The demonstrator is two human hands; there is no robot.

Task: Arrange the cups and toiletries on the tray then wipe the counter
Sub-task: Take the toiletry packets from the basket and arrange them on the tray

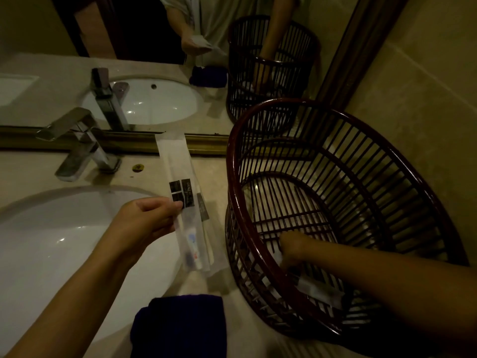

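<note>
- Head view: the left hand (152, 218) pinches a bundle of clear toiletry packets (185, 202) between thumb and curled fingers, holding them up over the bench (31, 166) just right of the sink (51, 241).
- The packets stand long and nearly upright, fanned a little; black labels show near the grip, and a small tube and a toothbrush-like stick show through the plastic lower down.
- The right hand (291, 248) reaches over the rim into the basket (232, 177) (a dark, slatted, round one, standing on the bench against the wall), its fingers down at the basket floor on something white; whether they grasp it I cannot tell, the slats and dim light hide it.
- Another packet (317, 289) lies flat in the basket bottom, just under the right forearm.
- A dark folded cloth (180, 326) sits on the bench at the near edge, between sink and basket.
- A chrome tap (80, 146) stands behind the sink, below the mirror (144, 29), which doubles the basket, cloth and both arms.
</note>
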